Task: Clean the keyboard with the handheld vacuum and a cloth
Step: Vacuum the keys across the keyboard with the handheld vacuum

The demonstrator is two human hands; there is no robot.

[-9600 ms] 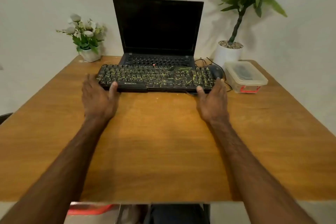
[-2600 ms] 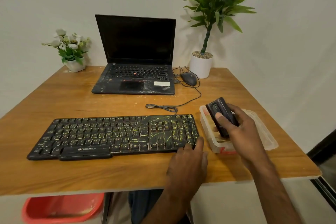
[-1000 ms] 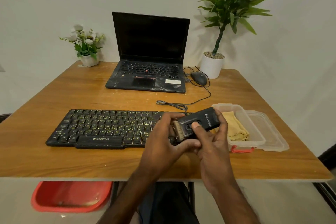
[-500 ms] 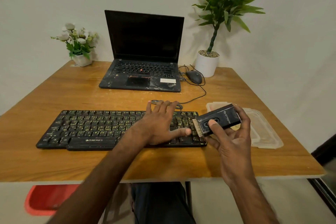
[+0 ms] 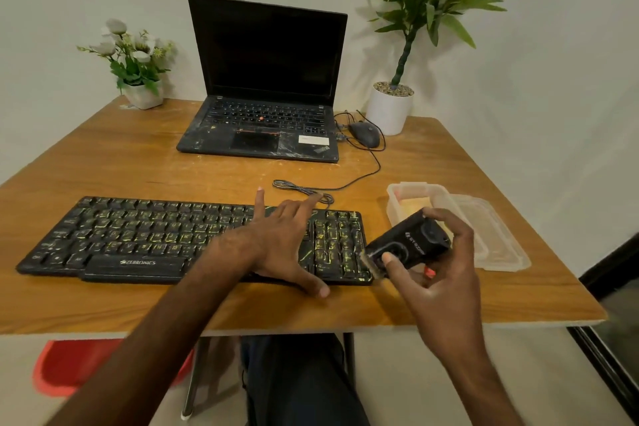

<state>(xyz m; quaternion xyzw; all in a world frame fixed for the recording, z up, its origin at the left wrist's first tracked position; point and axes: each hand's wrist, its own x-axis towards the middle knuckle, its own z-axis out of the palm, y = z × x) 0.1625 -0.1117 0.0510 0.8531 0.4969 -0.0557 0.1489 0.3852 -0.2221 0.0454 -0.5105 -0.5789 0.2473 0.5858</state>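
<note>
Two bare hands work over a wooden table (image 5: 138,162) with a scuffed, grained top. The right hand (image 5: 439,280) is wrapped around a blocky black vacuum (image 5: 408,245) of matte plastic, thumb pressed on its rounded front; its pale bristled nozzle sits at the right end of the keyboard (image 5: 138,235), just above the near corner. The left hand (image 5: 287,239) lies flat and spread wide across the keys left of the number pad, holding nothing, thumb reaching past the front edge onto the wood. The keyboard is a long, flat black slab near the table's front edge, its keys streaked with yellow-green marks. Right of it stands a clear plastic box (image 5: 415,190) with rounded corners; a yellow cloth (image 5: 415,204) lies inside, and the translucent lid (image 5: 498,245) rests beside it. Farther back sit an open, smudged black laptop (image 5: 266,79), a mouse (image 5: 364,135) with a looping thin cable, and two white pots of greenery.
</note>
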